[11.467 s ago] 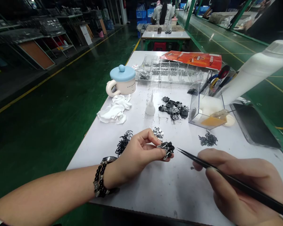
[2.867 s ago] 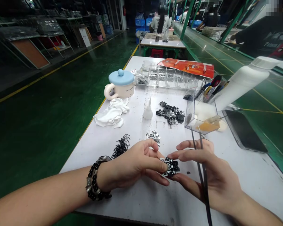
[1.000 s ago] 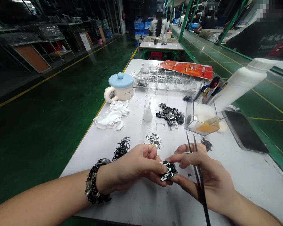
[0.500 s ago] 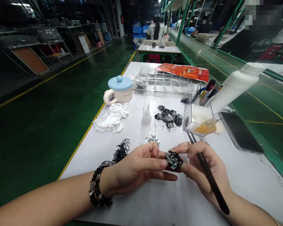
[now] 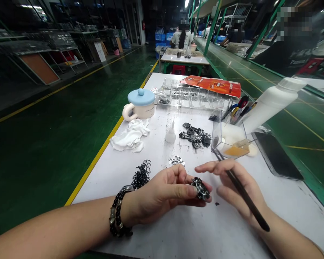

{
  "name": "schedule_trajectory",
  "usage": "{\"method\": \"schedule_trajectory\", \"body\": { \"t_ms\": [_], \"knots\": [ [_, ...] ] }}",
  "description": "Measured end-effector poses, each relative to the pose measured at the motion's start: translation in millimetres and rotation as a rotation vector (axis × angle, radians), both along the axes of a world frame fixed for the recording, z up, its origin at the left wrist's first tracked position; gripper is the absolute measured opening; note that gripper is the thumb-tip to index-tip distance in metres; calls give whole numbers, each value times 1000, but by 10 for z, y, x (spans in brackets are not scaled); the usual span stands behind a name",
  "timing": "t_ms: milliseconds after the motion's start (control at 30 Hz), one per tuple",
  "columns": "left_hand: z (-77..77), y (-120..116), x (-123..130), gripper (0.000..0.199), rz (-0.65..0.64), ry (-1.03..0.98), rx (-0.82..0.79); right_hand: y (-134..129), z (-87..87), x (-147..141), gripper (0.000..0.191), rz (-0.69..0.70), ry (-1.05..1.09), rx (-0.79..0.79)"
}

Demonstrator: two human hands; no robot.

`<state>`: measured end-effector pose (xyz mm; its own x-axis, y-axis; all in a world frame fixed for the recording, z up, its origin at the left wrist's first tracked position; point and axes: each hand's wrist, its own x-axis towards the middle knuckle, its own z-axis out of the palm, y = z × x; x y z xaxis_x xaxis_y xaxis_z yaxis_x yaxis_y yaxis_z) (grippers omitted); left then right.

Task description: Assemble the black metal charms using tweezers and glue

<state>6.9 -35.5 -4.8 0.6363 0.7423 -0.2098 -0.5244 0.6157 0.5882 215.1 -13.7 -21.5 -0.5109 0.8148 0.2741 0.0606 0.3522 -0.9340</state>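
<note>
My left hand (image 5: 167,187) grips a small black and silver part (image 5: 201,189) between thumb and fingers above the white table. Just to the right, my right hand (image 5: 232,183) has let its thumb and forefinger come apart from the part, while dark tweezers (image 5: 244,196) stay held across its palm. A tiny black piece (image 5: 217,204) lies on the table between the hands. Beyond them are a pile of black parts (image 5: 196,136), small silver pieces (image 5: 176,160) and a white dropper bottle (image 5: 170,133). Black curved pieces (image 5: 140,174) lie beside my left wrist.
A lidded mug (image 5: 142,104) and white cloth (image 5: 131,136) stand at the left. Behind is a clear compartment tray (image 5: 189,102) under an orange packet (image 5: 213,85). At right are a clear box (image 5: 229,144), white bottle (image 5: 272,104) and phone (image 5: 278,154). People sit farther off.
My right hand has let go of the black and silver part and moved slightly right. The part is tilted differently in my left hand, and the tiny black piece now shows.
</note>
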Motion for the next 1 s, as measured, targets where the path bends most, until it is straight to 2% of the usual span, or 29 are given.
{"method": "schedule_trajectory", "body": {
  "t_ms": [100,167,267,367,500,600,733,867,1000],
  "knots": [
    [13,-5,-19,29,22,35,-1,127,12,140,10,-82,-424,272],
    [22,-7,-33,30,37,57,5,181,9,180,16,-51,-682,436],
    [36,-9,-54,32,40,93,15,205,-1,172,27,-41,-803,600],
    [37,-11,-67,35,25,115,40,206,-23,148,26,-105,-864,690],
    [16,-10,-67,35,22,133,51,236,-94,139,21,-89,-965,721],
    [3,-6,-70,33,20,146,69,268,-152,153,32,-85,-1022,735],
    [20,-6,-90,32,-16,196,106,294,-170,195,41,-155,-1051,774],
    [60,-49,-96,33,-82,348,234,260,-114,167,37,-183,-981,799],
    [81,-146,-79,38,-154,389,348,163,-25,-7,27,-81,-858,666]
  ]
}}
